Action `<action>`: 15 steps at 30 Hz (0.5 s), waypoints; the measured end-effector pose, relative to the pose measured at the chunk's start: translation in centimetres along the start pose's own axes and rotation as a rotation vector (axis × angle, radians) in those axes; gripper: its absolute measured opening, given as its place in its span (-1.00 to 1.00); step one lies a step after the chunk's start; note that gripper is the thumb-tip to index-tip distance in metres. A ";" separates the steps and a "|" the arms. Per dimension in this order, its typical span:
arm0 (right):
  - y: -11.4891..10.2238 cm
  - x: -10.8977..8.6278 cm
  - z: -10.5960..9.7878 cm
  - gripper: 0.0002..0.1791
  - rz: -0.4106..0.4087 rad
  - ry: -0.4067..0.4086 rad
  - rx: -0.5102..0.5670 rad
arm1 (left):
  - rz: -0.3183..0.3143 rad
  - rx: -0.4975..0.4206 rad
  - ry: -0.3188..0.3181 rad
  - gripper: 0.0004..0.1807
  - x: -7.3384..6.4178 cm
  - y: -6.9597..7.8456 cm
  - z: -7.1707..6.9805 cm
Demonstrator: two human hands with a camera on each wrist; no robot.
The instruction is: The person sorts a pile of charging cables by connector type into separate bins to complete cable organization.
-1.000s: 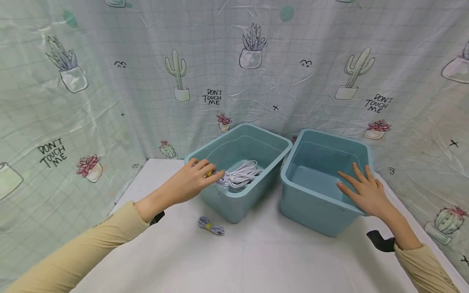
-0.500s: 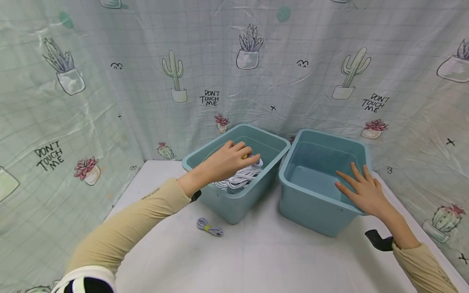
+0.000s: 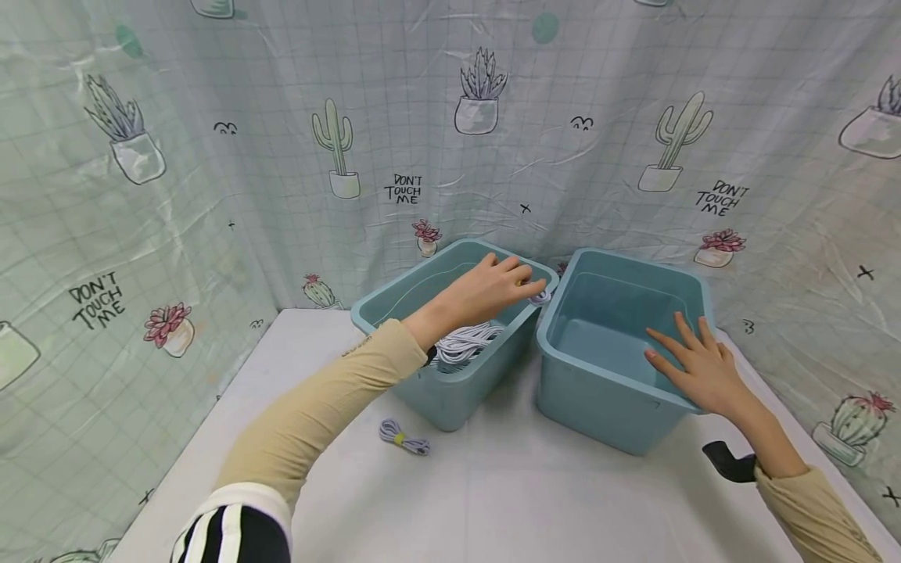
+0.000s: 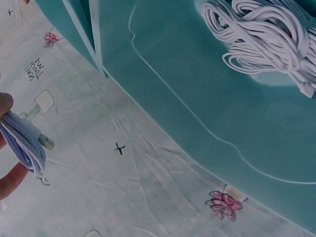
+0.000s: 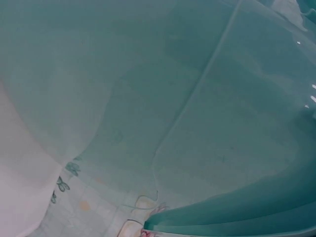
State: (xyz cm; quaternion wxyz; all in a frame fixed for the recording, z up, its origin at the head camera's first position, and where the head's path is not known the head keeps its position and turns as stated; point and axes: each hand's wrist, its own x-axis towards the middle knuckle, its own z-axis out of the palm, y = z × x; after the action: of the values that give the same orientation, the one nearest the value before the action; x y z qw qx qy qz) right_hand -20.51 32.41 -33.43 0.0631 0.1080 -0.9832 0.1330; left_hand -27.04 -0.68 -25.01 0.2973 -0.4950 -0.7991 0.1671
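Observation:
Over the right rim of the left blue-green bin (image 3: 439, 403), my left hand (image 3: 486, 291) pinches a coiled lavender USB cable (image 4: 24, 145). Its metal plug (image 4: 47, 142) sticks out past the fingers in the left wrist view. Below, a pile of white cables (image 3: 468, 346) lies inside that bin. My right hand (image 3: 704, 377) is at the near right rim of the right blue-green bin (image 3: 598, 403), fingers spread over the inside and holding nothing. No fingers show in the right wrist view, only bin walls and cloth.
A second lavender cable bundle (image 3: 404, 438) with a yellow tie lies on the white table (image 3: 493, 508), in front of the left bin. The two bins stand close together at the back. A cactus-print curtain (image 3: 422, 102) hangs behind and along both sides.
My left hand has moved right with the cable, from the left bin's near left side across to its right rim. The right hand stays in place.

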 end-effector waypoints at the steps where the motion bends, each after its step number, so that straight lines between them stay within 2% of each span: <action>1: 0.0 0.0 0.0 -0.33 0.001 -0.001 0.000 | 0.001 0.000 -0.015 -0.65 0.4 0.0 0.1; 5: 0.1 0.0 0.0 -0.32 0.003 -0.004 0.000 | 0.004 -0.008 -0.056 -0.62 1.8 0.2 0.2; 10: 0.0 0.1 0.0 -0.32 0.004 -0.001 -0.001 | 0.015 -0.015 -0.074 -0.66 3.4 0.8 0.4; 15: 0.0 0.2 0.1 -0.32 0.010 -0.001 -0.003 | 0.038 0.018 -0.111 -0.67 4.9 1.6 0.5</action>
State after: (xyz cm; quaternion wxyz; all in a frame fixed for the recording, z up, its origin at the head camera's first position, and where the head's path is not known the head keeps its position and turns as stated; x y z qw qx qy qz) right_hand -20.66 32.36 -33.45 0.0623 0.1030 -0.9840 0.1316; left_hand -27.91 4.39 -24.79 0.2540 -0.4972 -0.8033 0.2072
